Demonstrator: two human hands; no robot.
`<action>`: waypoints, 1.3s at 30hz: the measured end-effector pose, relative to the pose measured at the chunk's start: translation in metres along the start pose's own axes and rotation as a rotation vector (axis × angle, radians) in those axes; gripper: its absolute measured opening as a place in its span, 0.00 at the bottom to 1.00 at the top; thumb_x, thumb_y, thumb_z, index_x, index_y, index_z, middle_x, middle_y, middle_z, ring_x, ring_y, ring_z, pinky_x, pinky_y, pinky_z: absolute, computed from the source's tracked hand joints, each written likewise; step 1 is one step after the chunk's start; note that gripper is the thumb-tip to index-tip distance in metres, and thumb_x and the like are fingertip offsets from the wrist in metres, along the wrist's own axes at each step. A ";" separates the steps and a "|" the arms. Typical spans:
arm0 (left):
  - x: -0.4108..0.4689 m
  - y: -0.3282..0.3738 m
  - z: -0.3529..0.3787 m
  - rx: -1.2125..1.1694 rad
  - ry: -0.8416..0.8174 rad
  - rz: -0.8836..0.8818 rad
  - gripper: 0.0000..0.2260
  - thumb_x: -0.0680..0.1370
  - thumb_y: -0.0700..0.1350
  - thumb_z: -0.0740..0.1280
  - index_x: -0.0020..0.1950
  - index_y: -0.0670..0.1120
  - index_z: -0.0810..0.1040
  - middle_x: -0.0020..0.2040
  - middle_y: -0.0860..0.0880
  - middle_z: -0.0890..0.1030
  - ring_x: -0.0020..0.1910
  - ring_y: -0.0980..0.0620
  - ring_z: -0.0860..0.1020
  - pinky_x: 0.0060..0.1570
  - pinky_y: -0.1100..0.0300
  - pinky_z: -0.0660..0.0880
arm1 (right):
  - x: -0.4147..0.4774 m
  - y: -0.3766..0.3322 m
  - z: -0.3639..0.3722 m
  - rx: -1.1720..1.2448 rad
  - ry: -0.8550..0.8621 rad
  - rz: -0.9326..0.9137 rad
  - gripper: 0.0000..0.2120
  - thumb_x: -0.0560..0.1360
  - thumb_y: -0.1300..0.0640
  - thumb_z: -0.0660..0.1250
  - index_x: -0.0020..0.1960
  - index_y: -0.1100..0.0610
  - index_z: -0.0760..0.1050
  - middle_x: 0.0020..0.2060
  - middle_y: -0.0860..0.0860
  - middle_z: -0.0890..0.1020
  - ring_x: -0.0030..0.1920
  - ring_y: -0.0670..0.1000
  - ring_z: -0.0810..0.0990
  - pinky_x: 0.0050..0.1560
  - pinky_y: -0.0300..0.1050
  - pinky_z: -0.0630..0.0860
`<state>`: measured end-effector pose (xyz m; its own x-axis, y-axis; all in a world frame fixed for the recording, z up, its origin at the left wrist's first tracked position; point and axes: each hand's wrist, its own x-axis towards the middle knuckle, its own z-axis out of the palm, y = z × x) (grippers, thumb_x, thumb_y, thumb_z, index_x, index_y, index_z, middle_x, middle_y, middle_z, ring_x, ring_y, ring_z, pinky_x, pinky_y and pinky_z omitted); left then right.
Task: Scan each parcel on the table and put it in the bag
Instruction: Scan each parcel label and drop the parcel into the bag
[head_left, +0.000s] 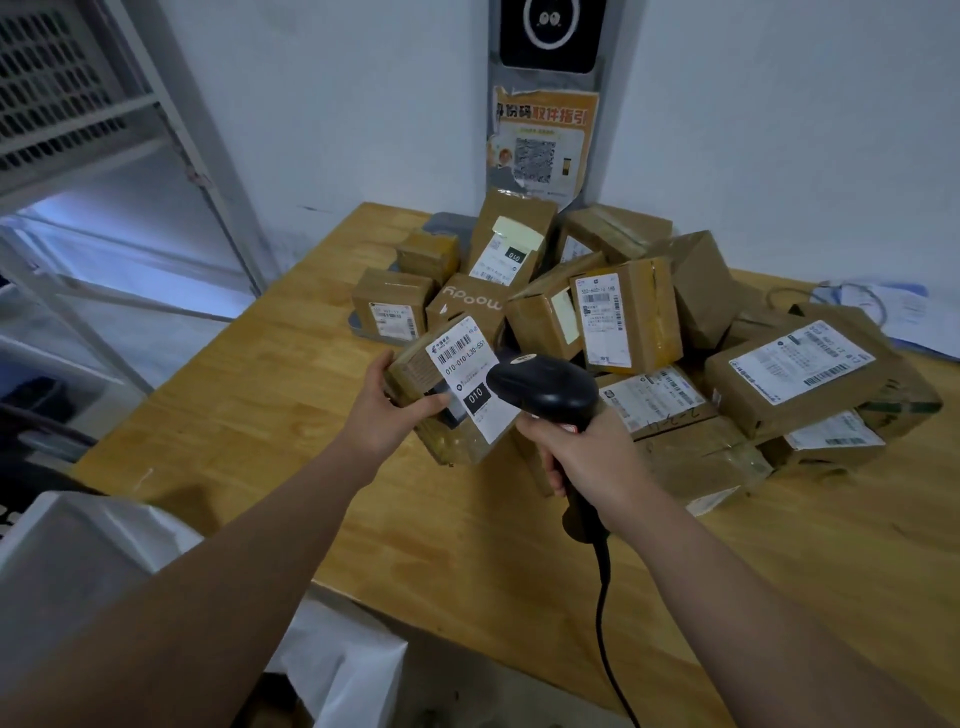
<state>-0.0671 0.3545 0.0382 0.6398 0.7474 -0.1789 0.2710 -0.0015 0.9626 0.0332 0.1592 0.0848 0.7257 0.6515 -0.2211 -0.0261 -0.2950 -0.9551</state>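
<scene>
Left grip (387, 410) clasps parcel (415, 366), right grip (587, 457) wraps scanner (545, 387) just beside it; I'd square the barcode (458, 345) to the beam.

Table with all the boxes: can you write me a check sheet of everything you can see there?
Surface: wooden table, with boxes toward the back.
Job's things: pile of parcels at the far side; one parcel held above the table; scanner close to its label; white bag below the table's near left edge.
Clutter: papers at the far right.
Grips: left hand holds the parcel; right hand holds the scanner's handle.
Cables: black scanner cable hangs down toward the camera; thin grey cable lies by the papers.
Surroundings: white wall with a QR poster; metal shelving at the left.
</scene>
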 end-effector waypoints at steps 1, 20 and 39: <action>-0.008 -0.002 -0.004 -0.010 0.014 -0.002 0.41 0.72 0.44 0.75 0.78 0.51 0.54 0.60 0.54 0.70 0.56 0.57 0.72 0.42 0.70 0.70 | 0.000 0.002 0.004 0.022 -0.021 0.007 0.17 0.74 0.55 0.71 0.29 0.60 0.72 0.22 0.52 0.72 0.23 0.49 0.71 0.27 0.41 0.71; -0.212 -0.149 -0.247 0.534 0.188 -0.043 0.42 0.65 0.52 0.79 0.72 0.63 0.58 0.64 0.52 0.62 0.63 0.57 0.66 0.62 0.62 0.70 | -0.094 0.109 0.223 0.047 -0.334 0.130 0.07 0.72 0.64 0.73 0.48 0.59 0.77 0.33 0.48 0.77 0.34 0.45 0.77 0.34 0.35 0.72; -0.139 -0.320 -0.272 1.169 -0.171 -0.334 0.43 0.71 0.61 0.71 0.78 0.57 0.49 0.74 0.40 0.48 0.72 0.36 0.53 0.69 0.45 0.61 | -0.052 0.180 0.328 -0.818 -0.335 -0.073 0.17 0.72 0.56 0.70 0.58 0.60 0.74 0.57 0.56 0.73 0.51 0.57 0.78 0.47 0.46 0.74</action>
<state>-0.4389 0.4316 -0.1898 0.4776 0.7289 -0.4906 0.8652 -0.4873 0.1183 -0.2348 0.3014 -0.1404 0.4638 0.8206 -0.3339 0.6053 -0.5687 -0.5570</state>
